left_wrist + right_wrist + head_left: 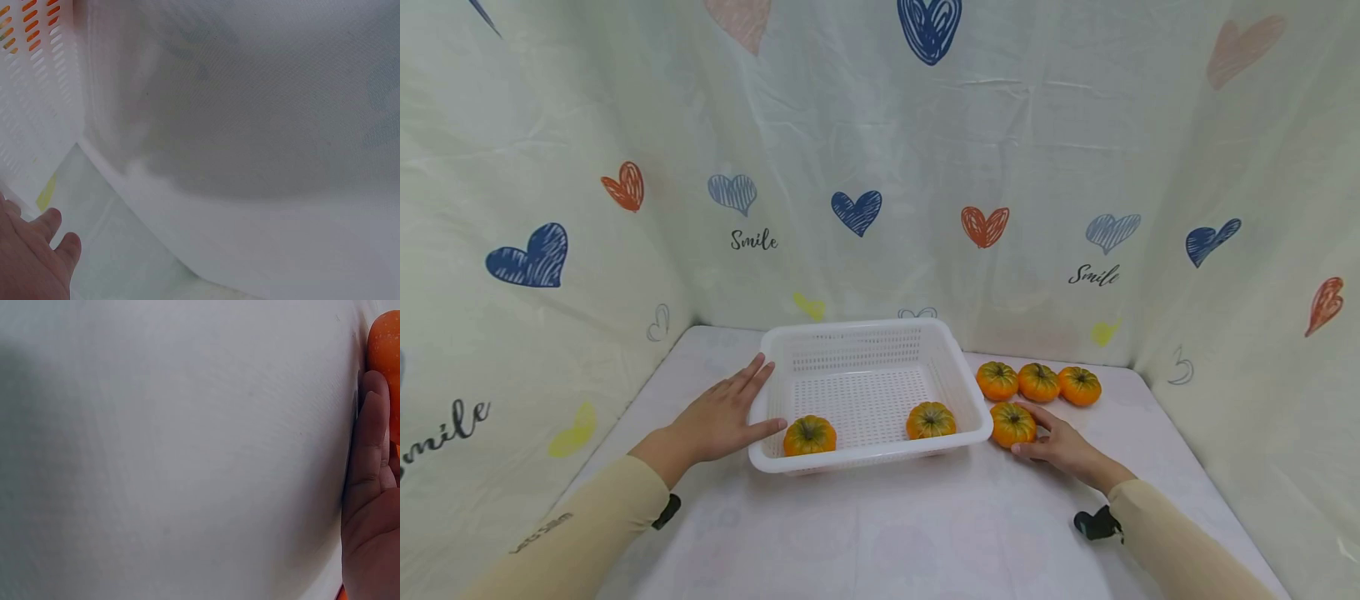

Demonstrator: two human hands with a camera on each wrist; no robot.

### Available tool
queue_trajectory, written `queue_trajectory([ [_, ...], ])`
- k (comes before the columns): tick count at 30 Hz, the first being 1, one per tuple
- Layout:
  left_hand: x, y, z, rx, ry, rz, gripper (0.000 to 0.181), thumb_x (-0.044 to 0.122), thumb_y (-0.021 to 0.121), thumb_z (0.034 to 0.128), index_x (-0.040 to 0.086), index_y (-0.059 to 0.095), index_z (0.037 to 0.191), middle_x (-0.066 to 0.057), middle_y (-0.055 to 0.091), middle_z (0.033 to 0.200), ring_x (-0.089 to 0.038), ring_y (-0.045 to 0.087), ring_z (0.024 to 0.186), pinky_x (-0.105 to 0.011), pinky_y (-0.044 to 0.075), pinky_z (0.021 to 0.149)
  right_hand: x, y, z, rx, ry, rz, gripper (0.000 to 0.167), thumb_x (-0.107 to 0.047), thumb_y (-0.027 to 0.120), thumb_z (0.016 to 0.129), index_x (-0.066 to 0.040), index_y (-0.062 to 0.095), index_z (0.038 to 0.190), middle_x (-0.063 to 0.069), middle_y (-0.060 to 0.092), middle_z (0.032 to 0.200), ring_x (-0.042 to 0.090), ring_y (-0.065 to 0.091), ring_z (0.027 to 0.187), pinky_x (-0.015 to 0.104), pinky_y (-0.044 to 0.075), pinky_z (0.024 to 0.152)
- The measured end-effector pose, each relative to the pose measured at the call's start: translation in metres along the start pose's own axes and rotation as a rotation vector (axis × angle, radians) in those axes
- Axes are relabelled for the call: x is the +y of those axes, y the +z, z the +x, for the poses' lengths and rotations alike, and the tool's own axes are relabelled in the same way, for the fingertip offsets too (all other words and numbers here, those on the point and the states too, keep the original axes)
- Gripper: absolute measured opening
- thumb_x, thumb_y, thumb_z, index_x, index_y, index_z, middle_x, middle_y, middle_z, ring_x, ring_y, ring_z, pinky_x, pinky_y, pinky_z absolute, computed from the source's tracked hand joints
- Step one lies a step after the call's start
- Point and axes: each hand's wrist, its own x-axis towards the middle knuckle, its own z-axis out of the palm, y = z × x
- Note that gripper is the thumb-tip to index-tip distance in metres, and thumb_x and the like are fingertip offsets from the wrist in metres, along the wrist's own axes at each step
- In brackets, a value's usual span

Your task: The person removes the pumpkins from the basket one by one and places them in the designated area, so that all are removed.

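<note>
Left hand (718, 418) was spread at rim of white basket (867, 454). Right hand (1066, 448) pinched small pumpkin (1011, 425) beside basket.

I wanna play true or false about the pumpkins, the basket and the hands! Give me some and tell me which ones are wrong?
1. Two pumpkins sit inside the basket. True.
2. The basket is blue. False: it is white.
3. The right hand grips a pumpkin outside the basket. True.
4. The left hand holds a pumpkin too. False: it is at the basket's left rim.
5. Three pumpkins are outside the basket. False: four are, on the table.
</note>
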Motion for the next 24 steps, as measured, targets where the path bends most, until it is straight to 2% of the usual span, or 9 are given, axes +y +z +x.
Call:
queue_trajectory([
  [8, 0.0018, -0.0018, -0.0011, -0.002, 0.003, 0.000, 0.103, 0.075, 0.044, 0.0903, 0.003, 0.017, 0.159, -0.019, 0.010, 0.164, -0.043, 0.023, 0.145, -0.062, 0.021, 0.114, 0.0019, 0.0006, 0.0003, 0.009, 0.005, -0.018, 0.102, -0.044, 0.084, 0.078, -0.017, 0.027, 0.158, 0.020, 0.028, 0.158, 0.043, 0.036, 0.133, 0.070, 0.027, 0.107],
  [15, 0.0020, -0.0024, -0.0018, -0.001, 0.003, 0.001, 0.104, 0.076, 0.044, 0.0898, 0.003, 0.017, 0.159, -0.019, 0.010, 0.165, -0.043, 0.022, 0.146, -0.062, 0.021, 0.114, 0.0017, 0.0014, -0.0005, 0.021, 0.008, -0.043, 0.101, -0.047, 0.084, 0.077, -0.019, 0.029, 0.157, 0.020, 0.031, 0.156, 0.039, 0.041, 0.126, 0.068, 0.032, 0.105],
  [24, 0.0046, -0.0038, -0.0032, -0.002, -0.007, 0.002, 0.102, 0.074, 0.046, 0.0905, 0.003, 0.017, 0.159, -0.020, 0.010, 0.164, -0.043, 0.022, 0.146, -0.062, 0.020, 0.114, -0.0023, 0.0027, -0.0038, 0.030, -0.004, -0.058, 0.100, -0.047, 0.083, 0.078, -0.019, 0.028, 0.158, 0.022, 0.030, 0.156, 0.040, 0.040, 0.127, 0.069, 0.031, 0.105],
])
